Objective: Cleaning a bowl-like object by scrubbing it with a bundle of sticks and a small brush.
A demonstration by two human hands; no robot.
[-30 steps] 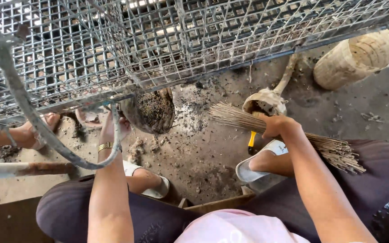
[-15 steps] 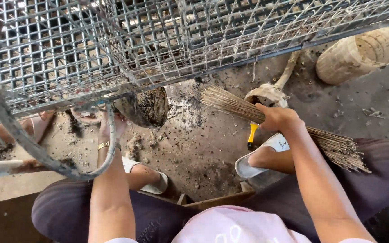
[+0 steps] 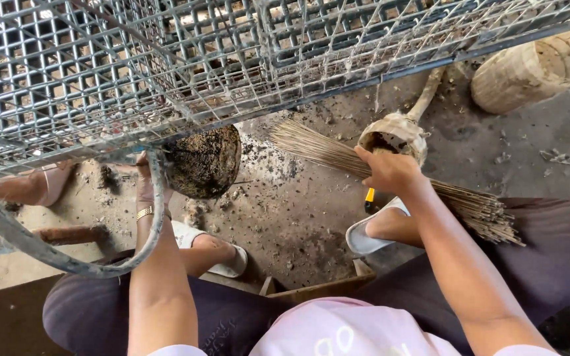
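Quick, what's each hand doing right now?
Left hand: mostly hidden behind the wire cage, at the dirt-filled scoop; grip cannot be told.
Right hand: closed around the stick broom.

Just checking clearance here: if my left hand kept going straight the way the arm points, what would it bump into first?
Most likely the wire cage. The left hand reaches up beside the dirt-caked round scoop it holds, right under the cage's lower edge, though depth is hard to judge.

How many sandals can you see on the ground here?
2. One white sandal is under the left foot, below the dirt-filled scoop. The other white sandal is under the right foot, beneath the broom. Any further ones may be hidden.
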